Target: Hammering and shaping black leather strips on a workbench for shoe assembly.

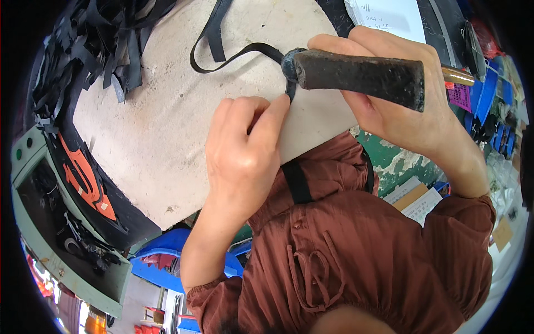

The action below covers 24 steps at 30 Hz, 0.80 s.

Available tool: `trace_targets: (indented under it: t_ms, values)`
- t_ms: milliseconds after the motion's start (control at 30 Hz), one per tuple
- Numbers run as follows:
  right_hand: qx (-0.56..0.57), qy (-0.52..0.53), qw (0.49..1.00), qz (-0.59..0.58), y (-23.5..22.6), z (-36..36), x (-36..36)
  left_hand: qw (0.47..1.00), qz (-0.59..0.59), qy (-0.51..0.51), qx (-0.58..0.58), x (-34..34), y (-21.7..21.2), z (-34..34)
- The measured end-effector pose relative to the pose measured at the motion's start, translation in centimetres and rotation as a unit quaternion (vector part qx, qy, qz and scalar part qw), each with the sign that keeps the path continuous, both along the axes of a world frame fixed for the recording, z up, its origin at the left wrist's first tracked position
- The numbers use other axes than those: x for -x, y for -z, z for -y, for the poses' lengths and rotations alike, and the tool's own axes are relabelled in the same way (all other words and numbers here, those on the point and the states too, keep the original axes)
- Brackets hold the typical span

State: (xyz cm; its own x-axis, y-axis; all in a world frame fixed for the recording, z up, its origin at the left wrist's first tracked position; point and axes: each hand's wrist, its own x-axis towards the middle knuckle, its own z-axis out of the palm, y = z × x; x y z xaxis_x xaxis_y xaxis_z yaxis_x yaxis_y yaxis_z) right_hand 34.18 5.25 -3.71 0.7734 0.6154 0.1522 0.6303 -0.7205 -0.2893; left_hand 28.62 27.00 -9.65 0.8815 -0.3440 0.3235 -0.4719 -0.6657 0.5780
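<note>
My right hand (397, 119) is closed round a hammer (361, 77) with a dark, worn metal head. Its wooden handle sticks out on the far side of the hand, to the right. The rounded end of the head is over a narrow black strip (239, 54), and whether they touch cannot be told. My left hand (242, 147) rests on the pale work board (161, 133), its thumb and finger closed on the end of that strip just below the hammer. From there the strip loops left and runs up past the board's far edge.
A heap of black strips (105, 39) hangs over the board's far left. An orange and black sheet (86, 175) lies beside a green metal drawer (119, 284) at left. Below the board is a blue bin (161, 273). White paper (389, 16) lies at the far right.
</note>
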Motion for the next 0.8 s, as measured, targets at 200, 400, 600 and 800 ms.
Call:
trace_targets:
  t_ms: [200, 400, 600, 800]
  values:
    - [0.001, -0.022, 0.998, -0.050, -0.8, -0.6, 0.3, 0.997, 0.069, -0.007, -0.017, 0.6, 0.2, 0.0]
    - [-0.007, -0.026, 0.998, -0.064, -1.5, -1.3, 0.3, 0.995, 0.061, 0.027, -0.075, 0.8, -0.2, -1.0]
    - [0.029, -0.031, 0.999, -0.033, -1.1, -1.2, 0.6, 0.995, 0.004, 0.041, -0.089, 0.9, -0.9, -1.7]
    - [-0.003, -0.021, 0.999, -0.049, 0.0, -1.4, 1.5, 0.997, -0.065, 0.022, 0.018, 1.1, -1.1, -2.7]
